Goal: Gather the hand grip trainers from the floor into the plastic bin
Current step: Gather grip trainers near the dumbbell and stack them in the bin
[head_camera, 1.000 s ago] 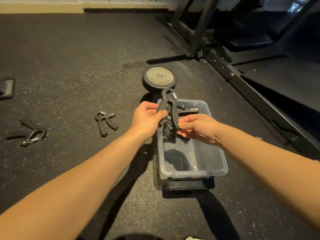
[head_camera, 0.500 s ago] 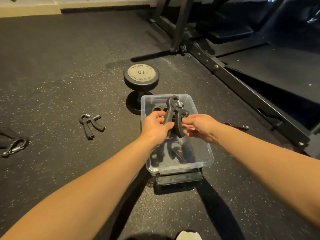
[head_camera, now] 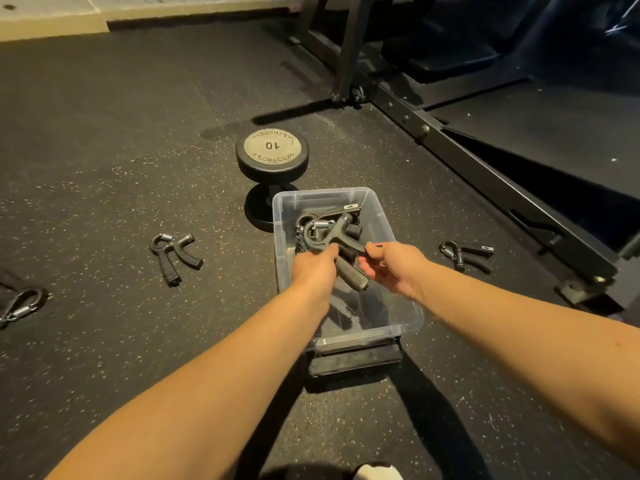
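A black hand grip trainer point(head_camera: 334, 237) is pinched in the clear plastic bin point(head_camera: 281, 244) by the left hand point(head_camera: 313, 271) and right hand point(head_camera: 394, 268), grips closed on its handles. Left fingertips are hidden.

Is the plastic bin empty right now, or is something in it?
Not empty: black trainers are piled at the bin's far end, with another trainer held over them.

Clear glossy plastic bin point(head_camera: 412, 317) on matt speckled rubber floor point(head_camera: 121, 168)

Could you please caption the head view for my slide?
Grip trainer held in the plastic bin by left hand and right hand; left trainer, right trainer on floor.
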`<action>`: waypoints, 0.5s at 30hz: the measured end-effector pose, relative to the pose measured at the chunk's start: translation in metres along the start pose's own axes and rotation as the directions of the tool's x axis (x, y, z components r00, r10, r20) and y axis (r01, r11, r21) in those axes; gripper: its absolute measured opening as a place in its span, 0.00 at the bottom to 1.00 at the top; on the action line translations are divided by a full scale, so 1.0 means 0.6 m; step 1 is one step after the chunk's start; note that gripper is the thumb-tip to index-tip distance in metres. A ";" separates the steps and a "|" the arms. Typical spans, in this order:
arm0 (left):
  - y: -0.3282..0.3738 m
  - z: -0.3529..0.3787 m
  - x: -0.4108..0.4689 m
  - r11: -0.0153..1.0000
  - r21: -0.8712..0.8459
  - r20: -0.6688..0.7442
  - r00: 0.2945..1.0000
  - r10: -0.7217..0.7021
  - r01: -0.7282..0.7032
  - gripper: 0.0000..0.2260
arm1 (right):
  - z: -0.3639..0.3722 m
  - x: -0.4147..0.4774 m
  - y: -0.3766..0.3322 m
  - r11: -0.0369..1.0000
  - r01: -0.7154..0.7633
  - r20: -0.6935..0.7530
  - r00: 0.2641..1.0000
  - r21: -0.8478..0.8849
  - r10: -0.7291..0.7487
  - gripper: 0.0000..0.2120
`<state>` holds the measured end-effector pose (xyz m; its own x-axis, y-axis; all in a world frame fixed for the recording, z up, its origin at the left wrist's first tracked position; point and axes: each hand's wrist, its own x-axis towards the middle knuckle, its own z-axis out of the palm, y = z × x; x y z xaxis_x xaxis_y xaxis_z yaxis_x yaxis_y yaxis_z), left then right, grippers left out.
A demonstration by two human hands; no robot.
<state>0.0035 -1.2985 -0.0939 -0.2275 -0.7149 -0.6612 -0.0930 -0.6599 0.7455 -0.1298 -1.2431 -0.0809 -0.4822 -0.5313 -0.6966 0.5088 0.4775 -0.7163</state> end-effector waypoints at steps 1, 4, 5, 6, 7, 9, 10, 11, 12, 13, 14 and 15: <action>0.000 -0.002 0.004 0.999 -0.042 -0.015 0.999 -0.029 0.029 0.08 | -0.003 0.003 0.000 0.999 0.017 -0.008 1.000 -0.030 -0.017 0.07; -0.004 0.001 0.008 0.986 -0.140 -0.049 0.994 -0.101 0.094 0.09 | -0.002 0.009 0.005 0.988 0.064 -0.029 0.997 -0.142 -0.069 0.10; -0.007 0.003 0.008 0.980 -0.167 -0.061 0.991 -0.123 0.112 0.09 | 0.000 0.010 0.007 0.983 0.074 -0.026 0.996 -0.167 -0.080 0.12; -0.009 0.004 0.005 0.973 -0.193 -0.075 0.987 -0.141 0.124 0.10 | 0.003 0.010 0.008 0.980 0.079 -0.021 0.996 -0.183 -0.085 0.13; -0.012 0.004 0.005 0.969 -0.216 -0.087 0.986 -0.145 0.123 0.10 | 0.006 0.012 0.008 0.979 0.079 -0.019 0.996 -0.188 -0.084 0.15; -0.013 0.000 0.001 0.963 -0.249 -0.091 0.988 -0.125 0.099 0.09 | 0.009 0.017 0.007 0.980 0.073 -0.026 0.997 -0.184 -0.079 0.14; -0.013 -0.003 -0.001 0.961 -0.268 -0.074 0.993 -0.096 0.073 0.09 | 0.011 0.019 0.007 0.985 0.074 -0.028 0.996 -0.154 -0.079 0.12; -0.013 -0.005 -0.004 0.953 -0.298 -0.032 0.998 -0.056 0.044 0.09 | 0.012 0.022 0.007 0.993 0.077 -0.028 0.996 -0.093 -0.080 0.11; -0.010 -0.007 -0.011 0.946 -0.323 0.024 1.000 -0.006 0.014 0.09 | 0.014 0.023 0.007 0.997 0.074 -0.027 0.997 -0.017 -0.075 0.11; -0.007 -0.006 -0.016 0.950 -0.312 0.085 0.995 0.050 -0.021 0.09 | 0.014 0.025 0.007 0.996 0.066 -0.025 0.998 0.058 -0.065 0.11; -0.002 -0.003 -0.023 0.969 -0.239 0.130 0.987 0.098 -0.065 0.09 | 0.013 0.026 0.006 0.991 0.056 -0.011 0.998 0.120 -0.055 0.12; 0.002 0.000 -0.027 0.982 -0.151 0.156 0.979 0.134 -0.110 0.08 | 0.012 0.025 0.005 0.986 0.045 0.009 0.999 0.161 -0.048 0.12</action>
<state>0.0074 -1.2874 -0.0824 -0.3862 -0.7520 -0.5342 0.0803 -0.6043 0.7927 -0.1304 -1.2545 -0.0932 -0.4994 -0.5596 -0.6614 0.5942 0.3343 -0.7315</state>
